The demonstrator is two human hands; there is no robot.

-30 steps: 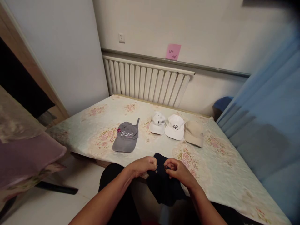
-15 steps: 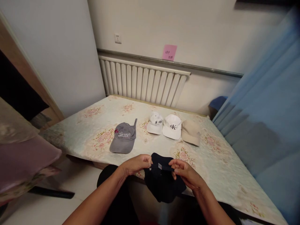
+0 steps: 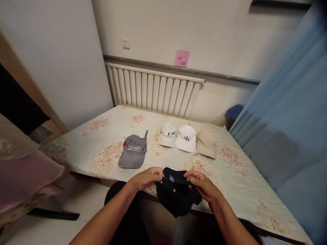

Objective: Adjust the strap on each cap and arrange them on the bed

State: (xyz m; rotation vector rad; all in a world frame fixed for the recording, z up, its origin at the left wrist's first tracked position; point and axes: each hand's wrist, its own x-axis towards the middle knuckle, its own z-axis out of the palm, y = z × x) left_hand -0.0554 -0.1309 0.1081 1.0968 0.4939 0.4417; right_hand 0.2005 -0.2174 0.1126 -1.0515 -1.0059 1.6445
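Note:
A dark baseball cap (image 3: 176, 200) is held between my two hands at the near edge of the bed, its back strap and a small pale tag turned up toward me. My left hand (image 3: 148, 178) pinches the cap at the left end of the strap. On the other side my right hand (image 3: 203, 185) grips the strap's right end, with some fingertips hidden behind the cloth. Beyond them lie a grey cap (image 3: 134, 153) with "Always" lettering, a small white cap (image 3: 168, 135), a white cap with CK letters (image 3: 186, 138) and a beige cap (image 3: 206, 143).
The caps lie on a bed with a floral cover (image 3: 89, 146). Behind it are a white radiator (image 3: 153, 90) and a wall with a pink note (image 3: 182, 58). A blue curtain (image 3: 281, 119) hangs at the right. Pink fabric (image 3: 28, 183) is at the left.
The dark cap has tilted a little, so more of its inside shows under the strap. Both hands keep their hold. The whole view has shifted slightly.

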